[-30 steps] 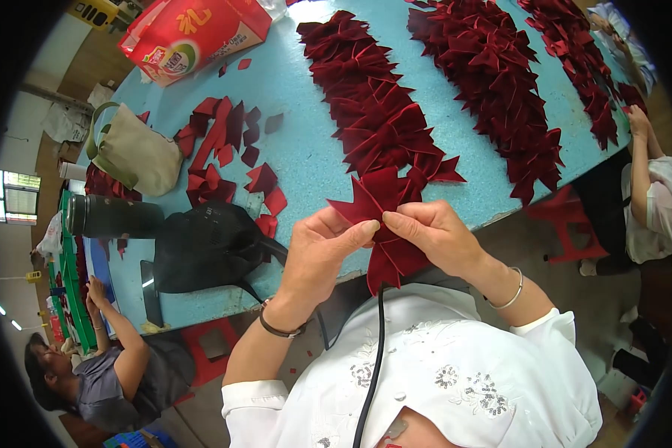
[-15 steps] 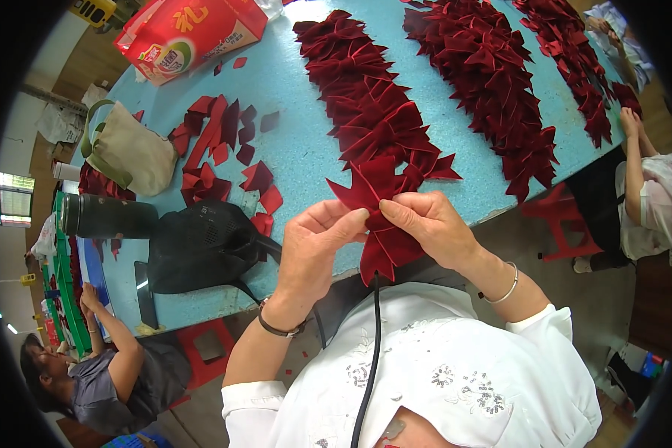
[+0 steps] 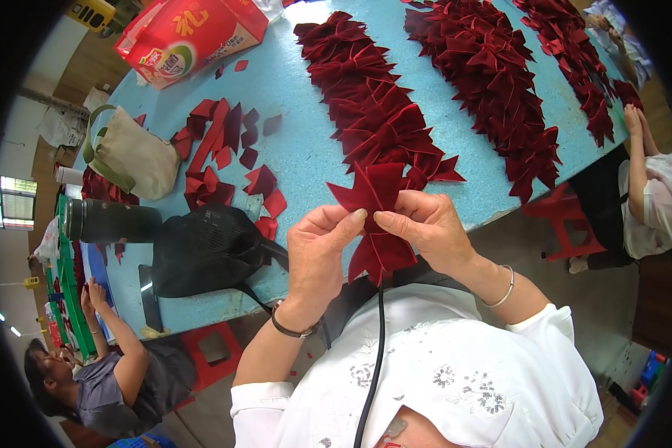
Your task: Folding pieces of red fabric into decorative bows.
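Left hand (image 3: pixel 315 246): thumb and fingers pinched on the waist of a dark red fabric bow (image 3: pixel 378 188). Right hand (image 3: pixel 434 228): likewise pinching it, thumb tips close together. Bow held at the near edge of the light blue table (image 3: pixel 299 97) — just below a long row of red bows (image 3: pixel 366 97). Black bag (image 3: pixel 201 254) lies left of the hands.

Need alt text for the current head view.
A person's left hand and right hand pinch the narrow middle of a red fabric bow at a blue table. Rows of similar bows lie beyond; a black bag sits to the left.
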{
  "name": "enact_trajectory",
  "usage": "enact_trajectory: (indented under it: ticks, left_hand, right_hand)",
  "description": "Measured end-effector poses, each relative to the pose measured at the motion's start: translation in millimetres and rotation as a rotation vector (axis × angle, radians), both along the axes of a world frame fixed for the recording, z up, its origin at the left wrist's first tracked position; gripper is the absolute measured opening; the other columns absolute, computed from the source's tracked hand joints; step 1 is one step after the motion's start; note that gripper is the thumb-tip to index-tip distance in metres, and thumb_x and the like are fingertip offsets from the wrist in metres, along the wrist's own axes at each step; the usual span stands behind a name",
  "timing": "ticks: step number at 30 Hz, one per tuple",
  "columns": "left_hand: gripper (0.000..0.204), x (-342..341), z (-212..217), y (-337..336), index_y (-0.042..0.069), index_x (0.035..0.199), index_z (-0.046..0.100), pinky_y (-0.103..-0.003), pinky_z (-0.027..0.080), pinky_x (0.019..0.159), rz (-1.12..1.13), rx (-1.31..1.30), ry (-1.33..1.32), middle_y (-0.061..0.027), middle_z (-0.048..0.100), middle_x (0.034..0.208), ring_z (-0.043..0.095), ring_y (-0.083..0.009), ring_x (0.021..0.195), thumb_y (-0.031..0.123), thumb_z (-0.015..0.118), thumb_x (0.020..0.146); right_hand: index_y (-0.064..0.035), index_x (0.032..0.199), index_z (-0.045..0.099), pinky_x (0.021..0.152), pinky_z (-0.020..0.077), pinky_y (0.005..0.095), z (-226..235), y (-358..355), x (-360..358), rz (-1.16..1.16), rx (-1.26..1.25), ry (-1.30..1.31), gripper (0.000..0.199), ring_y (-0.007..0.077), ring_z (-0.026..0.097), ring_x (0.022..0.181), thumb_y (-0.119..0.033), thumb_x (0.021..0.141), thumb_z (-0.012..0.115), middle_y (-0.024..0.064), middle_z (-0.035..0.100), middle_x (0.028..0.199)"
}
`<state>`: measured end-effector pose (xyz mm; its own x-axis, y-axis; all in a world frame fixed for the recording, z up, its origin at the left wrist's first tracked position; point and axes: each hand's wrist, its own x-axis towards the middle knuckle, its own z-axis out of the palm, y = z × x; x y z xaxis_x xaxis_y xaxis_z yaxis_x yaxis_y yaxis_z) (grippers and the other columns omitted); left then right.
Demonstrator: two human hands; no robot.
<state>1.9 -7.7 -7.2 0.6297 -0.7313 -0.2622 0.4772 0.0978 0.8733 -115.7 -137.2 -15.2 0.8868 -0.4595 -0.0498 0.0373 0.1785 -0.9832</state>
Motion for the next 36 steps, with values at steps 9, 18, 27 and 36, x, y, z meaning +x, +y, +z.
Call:
enact_trajectory:
  ticks: [9,18,27,36]
  left_hand:
    - [0.004,-7,-4,-5,0.003,0.085,0.06,-0.022,0.047,0.073,0.012,-0.02,0.254,-0.0046,0.064,0.085,0.059,-0.0102,0.076,0.004,0.064,0.086]
    - [0.006,12,9,-6,0.003,0.085,0.06,-0.023,0.046,0.072,-0.06,-0.041,0.212,-0.0039,0.063,0.085,0.057,-0.0099,0.075,0.005,0.066,0.085]
    - [0.006,-5,-5,-8,0.004,0.083,0.062,-0.023,0.046,0.069,0.039,-0.075,-0.11,-0.002,0.063,0.08,0.058,-0.0083,0.074,0.006,0.067,0.084]
    - [0.004,2,23,-4,0.005,0.086,0.061,-0.027,0.05,0.073,0.085,-0.054,0.174,-0.0052,0.065,0.087,0.062,-0.0132,0.079,0.008,0.06,0.088]
  right_hand:
    - [0.0002,0.082,0.063,0.055,0.0396,0.0176,-6,0,-1,-0.05,0.083,0.009,0.014,0.0029,0.049,0.065,-0.012,0.088,0.065,0.0005,0.062,0.075]
    - [0.0002,0.077,0.06,0.057,0.0415,0.0192,3,-3,15,-0.064,0.102,0.026,0.015,0.0036,0.049,0.065,-0.01,0.088,0.063,-0.0023,0.06,0.074]
    - [-0.0035,0.064,0.05,0.051,0.0329,0.0219,13,17,14,-0.145,0.073,-0.085,0.024,0.0022,0.042,0.061,-0.006,0.084,0.063,-0.0055,0.051,0.066]
    - [-0.0047,0.063,0.05,0.05,0.0273,0.0225,19,11,27,-0.205,0.016,-0.108,0.026,0.0012,0.036,0.06,-0.007,0.084,0.065,-0.0077,0.044,0.062]
